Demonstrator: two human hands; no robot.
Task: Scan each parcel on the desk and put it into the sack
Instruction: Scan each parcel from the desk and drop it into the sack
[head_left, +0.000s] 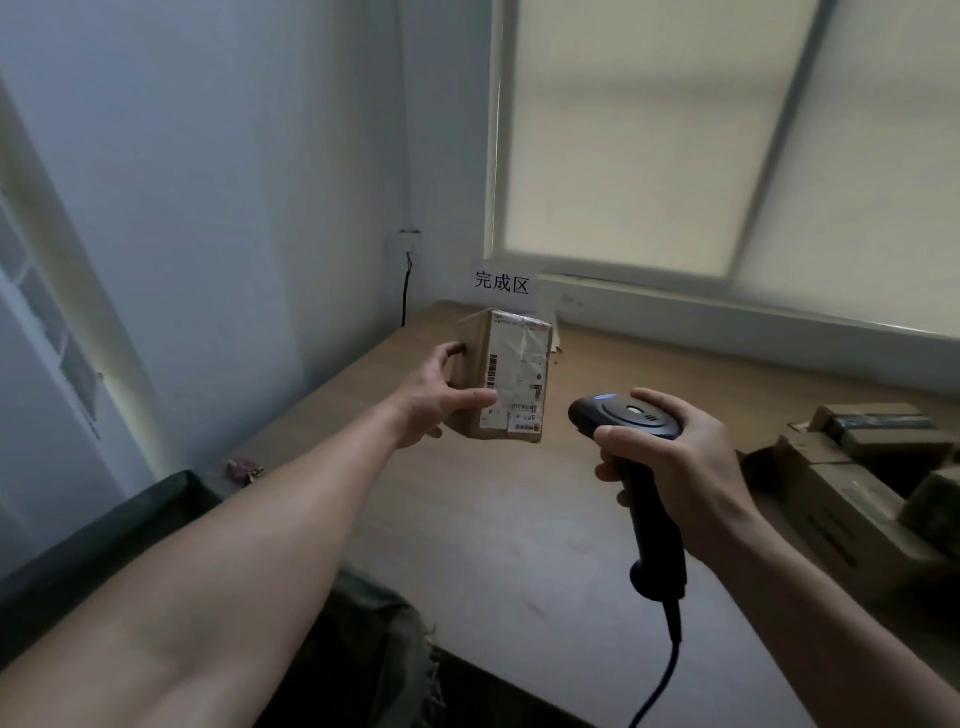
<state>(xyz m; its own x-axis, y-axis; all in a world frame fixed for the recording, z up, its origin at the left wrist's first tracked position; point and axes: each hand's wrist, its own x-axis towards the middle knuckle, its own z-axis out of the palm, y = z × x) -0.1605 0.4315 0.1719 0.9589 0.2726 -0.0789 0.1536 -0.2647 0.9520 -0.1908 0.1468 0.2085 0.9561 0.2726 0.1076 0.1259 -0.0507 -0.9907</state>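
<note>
Above the wooden desk (467, 519), left hand (436, 400) grips a small brown cardboard parcel (506, 374), label facing the camera. Right hand (675, 457), just beside it, clasps a black handheld scanner (631, 441).

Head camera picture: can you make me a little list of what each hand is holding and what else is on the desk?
left hand: holds a small cardboard parcel upright, label facing the camera
right hand: grips a black barcode scanner by its handle, head pointed toward the parcel
scanner light: blue glow on top
desk: wooden, other parcels piled at its right side
paper sign: reads 完成区, below the window
sack: greenish fabric below the desk's near edge, probably it
</note>
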